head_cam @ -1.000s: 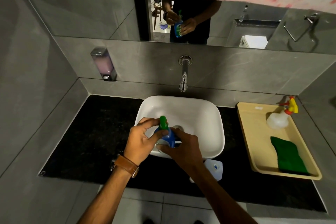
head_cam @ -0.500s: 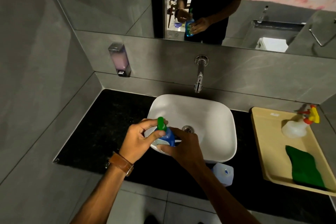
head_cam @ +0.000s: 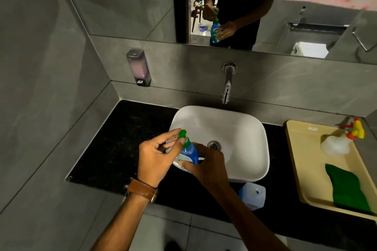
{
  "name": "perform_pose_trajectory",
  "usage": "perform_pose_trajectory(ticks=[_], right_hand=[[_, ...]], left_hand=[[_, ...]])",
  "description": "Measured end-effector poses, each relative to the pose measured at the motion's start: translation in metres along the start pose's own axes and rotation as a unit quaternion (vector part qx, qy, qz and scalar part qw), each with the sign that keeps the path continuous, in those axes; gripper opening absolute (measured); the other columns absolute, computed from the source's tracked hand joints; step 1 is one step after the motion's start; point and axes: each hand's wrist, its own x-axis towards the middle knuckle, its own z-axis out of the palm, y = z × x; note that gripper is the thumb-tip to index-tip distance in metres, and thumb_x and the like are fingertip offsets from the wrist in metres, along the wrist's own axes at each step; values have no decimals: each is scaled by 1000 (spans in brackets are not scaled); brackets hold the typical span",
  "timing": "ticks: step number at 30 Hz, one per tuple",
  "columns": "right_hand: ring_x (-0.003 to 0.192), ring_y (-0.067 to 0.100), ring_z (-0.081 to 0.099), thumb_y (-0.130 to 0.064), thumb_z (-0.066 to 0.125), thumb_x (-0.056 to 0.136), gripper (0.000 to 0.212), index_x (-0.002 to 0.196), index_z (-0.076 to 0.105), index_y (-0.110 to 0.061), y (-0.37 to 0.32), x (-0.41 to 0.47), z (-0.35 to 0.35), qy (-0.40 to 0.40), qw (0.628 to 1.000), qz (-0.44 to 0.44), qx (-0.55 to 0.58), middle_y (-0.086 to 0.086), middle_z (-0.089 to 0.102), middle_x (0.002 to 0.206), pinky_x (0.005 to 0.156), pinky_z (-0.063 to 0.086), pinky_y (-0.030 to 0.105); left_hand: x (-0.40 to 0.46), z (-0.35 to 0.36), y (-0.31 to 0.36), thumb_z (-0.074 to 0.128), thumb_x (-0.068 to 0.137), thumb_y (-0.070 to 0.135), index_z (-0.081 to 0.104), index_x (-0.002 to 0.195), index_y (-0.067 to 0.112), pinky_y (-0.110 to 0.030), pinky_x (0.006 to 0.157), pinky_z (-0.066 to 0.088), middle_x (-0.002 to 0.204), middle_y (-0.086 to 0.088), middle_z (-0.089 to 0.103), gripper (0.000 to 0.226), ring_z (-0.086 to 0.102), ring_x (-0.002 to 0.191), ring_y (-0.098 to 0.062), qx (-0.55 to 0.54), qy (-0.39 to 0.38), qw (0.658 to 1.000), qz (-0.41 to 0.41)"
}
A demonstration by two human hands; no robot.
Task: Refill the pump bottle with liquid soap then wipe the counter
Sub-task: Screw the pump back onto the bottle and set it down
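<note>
Blue pump bottle (head_cam: 190, 152) with green pump head (head_cam: 182, 134), tilted, top toward 11 o'clock, over the near-left rim of the white basin. Translucent refill container (head_cam: 253, 194) with blue cap, on the black counter (head_cam: 130, 144) at 5 o'clock of the basin. Green cloth (head_cam: 346, 188) flat in the beige tray, at 3 o'clock.
</note>
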Motion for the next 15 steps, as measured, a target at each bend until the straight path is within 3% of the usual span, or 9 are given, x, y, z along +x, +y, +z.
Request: perform_pose_trajectory(ticks=[6,12,15], right_hand=[[97,-9,66,-63,73,74,39,110,60,-56,2,0,1,-34,999,22,7,-39,67,97,87,56,18],[95,5,71,-55,80,77,57,126,64,-31,4,5,19,-58,998,23,-14,-12,76,109,87,59,29],[87,11,71,-57,79,78,57,122,58,-26,-1,10,41,-64,995,17,-73,-9,75,103,82,58,29]], left_hand=[[-3,-3,-2,79,80,26,72,118,8,-25,88,59,111,8,77,43,75,102,-14,-12,-11,1000,-1],[-10,-31,-31,87,73,39,68,127,25,-22,95,55,121,15,72,59,69,112,-6,55,-55,996,-38],[-21,-55,-63,86,71,42,71,123,26,-34,97,57,115,13,75,56,72,107,-8,99,-58,990,-81]])
